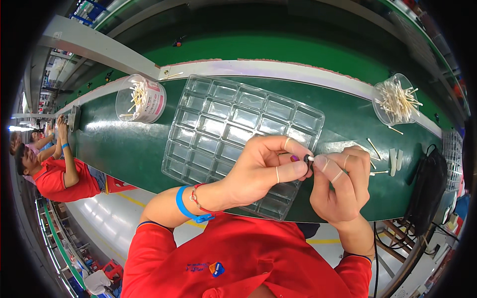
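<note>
My left hand (261, 171) is closed, pinching a small black part (306, 160) between thumb and fingers; its exact kind is too small to make out. My right hand (343, 186) meets it fingertip to fingertip, closed on what looks like a cotton swab. The swab's white tip (311, 158) touches the black part, while its stick is hidden by my fingers. Pale finger cots cover several fingertips of both hands. Beneath the left hand lies a clear plastic tray (214, 107) with many rectangular compartments, tilted across the green table (107, 144).
Left of the tray stands a clear tub (157, 102) of cotton swabs; another swab tub (388, 113) is at the far right. Loose swabs (373, 149) and pale finger cots (396, 161) lie right of my hands. A black bag-like item (425, 184) hangs at the right edge. A co-worker (69, 174) sits left.
</note>
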Action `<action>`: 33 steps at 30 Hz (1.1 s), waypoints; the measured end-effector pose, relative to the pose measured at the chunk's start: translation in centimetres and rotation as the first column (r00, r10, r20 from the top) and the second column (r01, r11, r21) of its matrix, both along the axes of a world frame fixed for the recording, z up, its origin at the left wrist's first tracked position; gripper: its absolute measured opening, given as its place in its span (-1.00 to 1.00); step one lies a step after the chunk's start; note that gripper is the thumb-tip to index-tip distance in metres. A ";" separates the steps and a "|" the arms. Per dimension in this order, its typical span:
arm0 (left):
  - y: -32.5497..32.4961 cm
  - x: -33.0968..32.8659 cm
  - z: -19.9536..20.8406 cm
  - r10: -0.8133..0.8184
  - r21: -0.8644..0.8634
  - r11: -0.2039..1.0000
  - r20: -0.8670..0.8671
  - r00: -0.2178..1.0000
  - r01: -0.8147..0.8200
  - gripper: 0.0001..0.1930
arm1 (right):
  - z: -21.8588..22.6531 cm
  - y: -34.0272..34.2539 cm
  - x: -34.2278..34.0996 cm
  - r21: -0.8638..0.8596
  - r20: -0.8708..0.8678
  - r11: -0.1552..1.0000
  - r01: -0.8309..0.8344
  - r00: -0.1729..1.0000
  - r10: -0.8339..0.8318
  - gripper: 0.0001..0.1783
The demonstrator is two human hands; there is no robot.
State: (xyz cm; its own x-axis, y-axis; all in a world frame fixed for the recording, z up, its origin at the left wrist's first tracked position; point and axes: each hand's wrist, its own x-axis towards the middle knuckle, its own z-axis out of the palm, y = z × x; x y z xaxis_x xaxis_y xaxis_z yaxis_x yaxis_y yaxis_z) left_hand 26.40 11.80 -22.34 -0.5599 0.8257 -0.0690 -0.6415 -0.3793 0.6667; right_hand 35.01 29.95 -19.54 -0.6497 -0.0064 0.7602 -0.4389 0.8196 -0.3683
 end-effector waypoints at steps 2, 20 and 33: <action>0.1 0.1 0.2 0.005 0.002 1.000 -0.004 1.000 -0.005 -0.83 | -0.1 0.0 0.0 0.010 -0.007 1.000 0.006 1.000 -0.006 -0.55; 0.0 0.4 -0.5 0.091 -0.070 0.992 -0.167 0.982 -0.104 -0.89 | 0.0 -1.0 -0.5 0.111 -0.016 0.991 0.069 0.998 -0.068 -0.67; 0.0 0.2 -0.7 0.049 -0.030 0.998 -0.102 0.994 -0.052 -0.92 | -0.4 -1.0 -0.6 0.101 -0.048 0.993 0.066 0.997 -0.061 -0.64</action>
State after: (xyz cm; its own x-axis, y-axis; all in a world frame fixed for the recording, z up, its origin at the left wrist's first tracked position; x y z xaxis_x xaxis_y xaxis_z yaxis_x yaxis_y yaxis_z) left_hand 26.61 11.83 -23.02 -0.6062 0.7945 -0.0360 -0.5506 -0.3866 0.7399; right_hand 34.43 28.95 -19.92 -0.6164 -0.0455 0.7861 -0.3990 0.8788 -0.2620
